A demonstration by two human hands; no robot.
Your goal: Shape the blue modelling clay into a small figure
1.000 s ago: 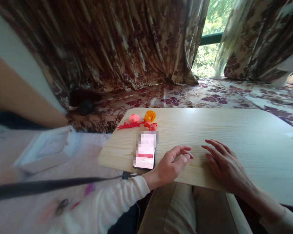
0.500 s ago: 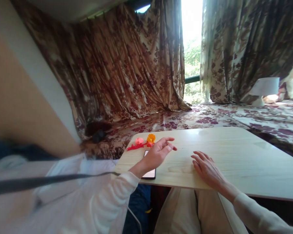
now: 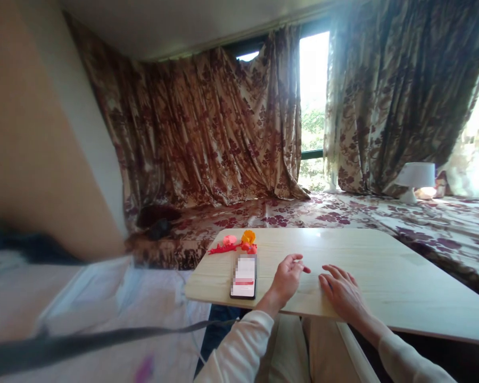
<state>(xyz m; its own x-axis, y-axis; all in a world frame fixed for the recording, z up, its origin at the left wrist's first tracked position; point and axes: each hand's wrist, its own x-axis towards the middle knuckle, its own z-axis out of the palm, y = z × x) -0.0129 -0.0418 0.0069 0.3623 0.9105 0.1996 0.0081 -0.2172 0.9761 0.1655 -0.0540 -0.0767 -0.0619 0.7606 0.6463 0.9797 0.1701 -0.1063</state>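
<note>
My left hand (image 3: 288,277) is over the front part of a light wooden table (image 3: 383,276), fingers loosely extended and nothing held. To its right my right hand (image 3: 341,287) rests palm down near the table's front edge, fingers spread and empty. A gap separates the two hands. Left of my left hand lies a phone (image 3: 244,276) with a lit screen, its content blurred. Just beyond the phone are an orange flower-like piece (image 3: 248,236), a pink piece (image 3: 229,240) and a red, jagged-edged piece (image 3: 223,248); their exact kind I cannot make out.
A white lamp (image 3: 416,178) stands at the far right on a ledge covered with floral cloth (image 3: 335,213). Patterned curtains (image 3: 207,127) hang behind the table. A blurred dark strap (image 3: 104,340) crosses the lower left, over a pale surface.
My left hand has moved right, away from above the phone and closer to my right hand, uncovering the phone's screen. The camera view has tilted up slightly. My right hand stays at the table.
</note>
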